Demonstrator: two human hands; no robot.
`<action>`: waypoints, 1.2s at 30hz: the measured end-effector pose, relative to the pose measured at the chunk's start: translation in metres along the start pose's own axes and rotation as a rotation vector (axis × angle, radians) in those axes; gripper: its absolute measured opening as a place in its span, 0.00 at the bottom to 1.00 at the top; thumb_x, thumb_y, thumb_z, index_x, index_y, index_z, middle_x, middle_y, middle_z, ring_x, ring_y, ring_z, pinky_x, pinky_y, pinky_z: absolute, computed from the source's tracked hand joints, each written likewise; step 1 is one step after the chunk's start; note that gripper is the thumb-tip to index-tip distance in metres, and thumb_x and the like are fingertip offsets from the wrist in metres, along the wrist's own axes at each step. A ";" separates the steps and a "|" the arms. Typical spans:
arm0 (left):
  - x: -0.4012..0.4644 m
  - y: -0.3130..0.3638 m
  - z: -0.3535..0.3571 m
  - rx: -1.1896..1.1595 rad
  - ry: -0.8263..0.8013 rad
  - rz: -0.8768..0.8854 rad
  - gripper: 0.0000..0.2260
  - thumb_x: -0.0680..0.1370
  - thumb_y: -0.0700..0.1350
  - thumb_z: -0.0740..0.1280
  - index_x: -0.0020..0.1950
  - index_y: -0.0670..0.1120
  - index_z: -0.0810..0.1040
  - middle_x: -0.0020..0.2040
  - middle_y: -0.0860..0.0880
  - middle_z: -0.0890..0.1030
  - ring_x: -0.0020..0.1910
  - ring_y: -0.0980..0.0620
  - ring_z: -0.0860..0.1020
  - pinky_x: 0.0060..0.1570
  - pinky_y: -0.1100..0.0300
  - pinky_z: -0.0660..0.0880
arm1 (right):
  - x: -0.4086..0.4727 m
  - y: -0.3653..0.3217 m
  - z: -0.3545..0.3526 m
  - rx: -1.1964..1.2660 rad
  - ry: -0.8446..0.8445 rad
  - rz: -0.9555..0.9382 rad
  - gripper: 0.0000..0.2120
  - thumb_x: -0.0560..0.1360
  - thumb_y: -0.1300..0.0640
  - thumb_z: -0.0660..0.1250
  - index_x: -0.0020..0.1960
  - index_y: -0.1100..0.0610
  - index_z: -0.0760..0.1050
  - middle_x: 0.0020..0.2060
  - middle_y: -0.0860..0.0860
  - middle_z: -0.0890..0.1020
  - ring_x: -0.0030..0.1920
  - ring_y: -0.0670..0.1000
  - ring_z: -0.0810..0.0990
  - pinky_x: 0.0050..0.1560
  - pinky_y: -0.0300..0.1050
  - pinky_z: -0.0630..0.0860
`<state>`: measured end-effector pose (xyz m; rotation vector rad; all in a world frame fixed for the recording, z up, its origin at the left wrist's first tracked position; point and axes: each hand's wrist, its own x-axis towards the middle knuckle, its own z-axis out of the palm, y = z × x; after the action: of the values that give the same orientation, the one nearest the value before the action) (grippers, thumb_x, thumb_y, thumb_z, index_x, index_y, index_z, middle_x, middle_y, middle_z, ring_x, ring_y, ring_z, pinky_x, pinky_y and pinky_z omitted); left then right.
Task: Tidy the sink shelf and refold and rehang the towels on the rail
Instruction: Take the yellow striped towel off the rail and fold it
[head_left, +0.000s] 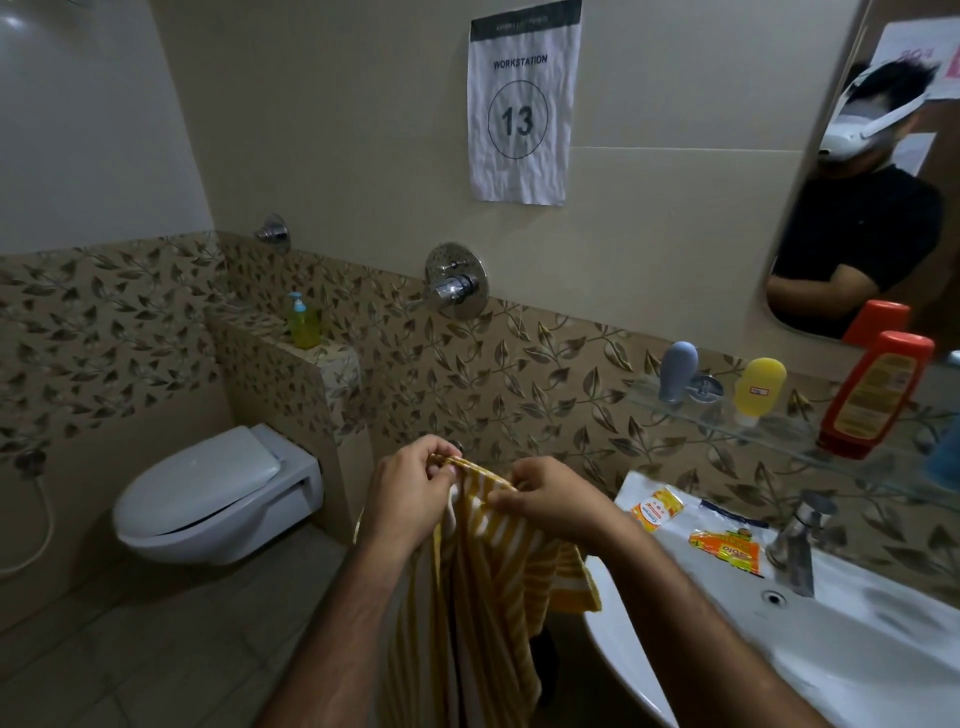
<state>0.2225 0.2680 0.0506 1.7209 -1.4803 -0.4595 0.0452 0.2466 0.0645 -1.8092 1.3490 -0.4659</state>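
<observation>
1. Yellow-and-white striped towel (483, 582) hangs at six o'clock, beside the sink (779, 639); the refolding step seems in hand.
2. Left hand (410, 493) and right hand (550, 501) each pinch its top edge, grip pressed together.
3. Next move likely calls for matching corners evenly; the rail is hidden.

1. The left hand (410, 488) and right hand (550, 499) pinch the top edge of a yellow-and-white striped towel (483, 582), which hangs down at 6 o'clock.
2. At 3 o'clock a glass shelf (769, 431) carries a grey bottle (678, 371), a yellow bottle (758, 387) and an orange bottle (872, 395).
3. Sachets (727, 551), possibly shampoo, lie on the sink (831, 649) rim beside the tap (795, 540).
4. The toilet (218, 499) sits at 9 o'clock.
</observation>
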 end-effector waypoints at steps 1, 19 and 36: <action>0.000 0.001 -0.001 0.003 -0.004 0.007 0.06 0.77 0.44 0.67 0.48 0.55 0.80 0.41 0.57 0.81 0.42 0.59 0.78 0.40 0.61 0.75 | -0.001 0.001 -0.003 0.059 -0.013 0.015 0.11 0.74 0.46 0.71 0.47 0.54 0.79 0.43 0.51 0.84 0.45 0.50 0.84 0.48 0.49 0.81; 0.007 -0.013 -0.020 0.093 0.089 -0.063 0.06 0.79 0.43 0.66 0.51 0.53 0.79 0.40 0.57 0.77 0.38 0.63 0.72 0.31 0.67 0.64 | -0.001 0.018 0.000 -0.580 0.086 -0.227 0.10 0.82 0.45 0.58 0.47 0.45 0.75 0.34 0.41 0.71 0.40 0.44 0.73 0.36 0.42 0.67; -0.009 -0.063 0.004 -0.023 -0.127 -0.227 0.04 0.77 0.43 0.68 0.47 0.53 0.79 0.34 0.50 0.78 0.35 0.54 0.76 0.36 0.60 0.72 | 0.006 0.007 0.002 -0.235 0.298 -0.108 0.07 0.77 0.53 0.68 0.42 0.53 0.81 0.35 0.48 0.80 0.38 0.47 0.78 0.37 0.46 0.75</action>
<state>0.2585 0.2742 -0.0021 1.8797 -1.3658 -0.7136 0.0444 0.2411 0.0572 -2.0739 1.5663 -0.6804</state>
